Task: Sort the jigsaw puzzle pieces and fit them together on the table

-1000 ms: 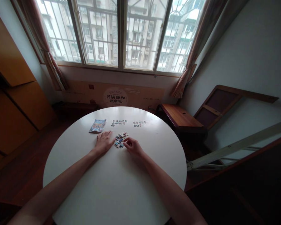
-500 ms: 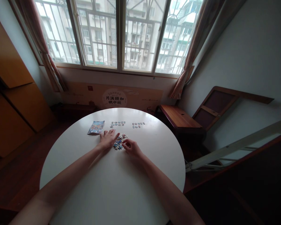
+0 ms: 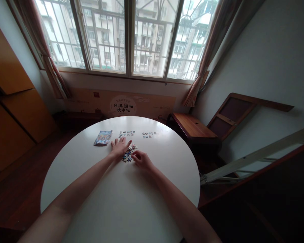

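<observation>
A small pile of jigsaw puzzle pieces (image 3: 127, 156) lies on the white round table (image 3: 111, 202), partly covered by my hands. At the pile's left, my left hand (image 3: 119, 147) is palm down with its fingers spread, the fingertips close to the left group of laid-out puzzle pieces (image 3: 128, 132). My right hand (image 3: 143, 160) is at the pile's right edge, fingers curled and thumb and fingertips drawn together. Whatever is between those fingertips is too small to make out. Farther right, a second group of puzzle pieces (image 3: 149, 134) lies in short rows.
A colourful printed packet (image 3: 103, 138) lies left of my left hand. Beyond the table are a wooden bench (image 3: 192, 125), a printed cardboard panel (image 3: 147, 101) and barred windows. Orange cabinets (image 3: 17, 114) stand at the left, and a pale metal frame (image 3: 230, 170) leans at the right.
My left hand has shifted a little to the right, away from the packet, with its fingers more spread. My right hand stays almost in place at the pile. The view has shifted slightly.
</observation>
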Demonstrator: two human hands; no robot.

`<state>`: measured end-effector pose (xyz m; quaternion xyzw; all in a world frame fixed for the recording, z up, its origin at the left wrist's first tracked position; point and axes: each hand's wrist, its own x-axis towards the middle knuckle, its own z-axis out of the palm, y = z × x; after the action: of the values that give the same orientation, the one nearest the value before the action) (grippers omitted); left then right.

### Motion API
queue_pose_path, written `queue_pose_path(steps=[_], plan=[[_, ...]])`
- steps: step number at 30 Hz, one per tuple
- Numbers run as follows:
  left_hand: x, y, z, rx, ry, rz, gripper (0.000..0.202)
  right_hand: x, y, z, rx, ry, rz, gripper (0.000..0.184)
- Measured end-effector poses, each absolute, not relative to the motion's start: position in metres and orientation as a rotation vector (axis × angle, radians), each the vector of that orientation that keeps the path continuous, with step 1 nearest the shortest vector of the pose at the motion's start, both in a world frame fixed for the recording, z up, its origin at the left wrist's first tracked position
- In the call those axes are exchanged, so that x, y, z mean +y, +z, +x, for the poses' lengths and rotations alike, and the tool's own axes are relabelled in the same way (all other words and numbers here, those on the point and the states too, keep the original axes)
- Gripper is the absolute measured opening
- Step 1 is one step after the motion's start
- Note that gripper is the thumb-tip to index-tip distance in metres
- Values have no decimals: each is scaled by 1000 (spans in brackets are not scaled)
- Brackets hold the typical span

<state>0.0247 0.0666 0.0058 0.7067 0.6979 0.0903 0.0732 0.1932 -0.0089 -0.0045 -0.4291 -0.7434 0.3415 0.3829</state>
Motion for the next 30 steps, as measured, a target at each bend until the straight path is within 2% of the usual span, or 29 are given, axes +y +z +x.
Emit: queue_pose_path(steps=[18, 24, 30], plan=[[67, 2, 28, 2117, 322, 2111, 81, -11, -3, 193, -1920, 867, -1112, 30], [64, 3, 28, 2140, 373, 2105, 76, -12, -1, 193, -1916, 859, -1109, 28], [59, 7, 20, 2077, 616, 2049, 63, -12, -2, 193, -1924, 864, -1110, 30]])
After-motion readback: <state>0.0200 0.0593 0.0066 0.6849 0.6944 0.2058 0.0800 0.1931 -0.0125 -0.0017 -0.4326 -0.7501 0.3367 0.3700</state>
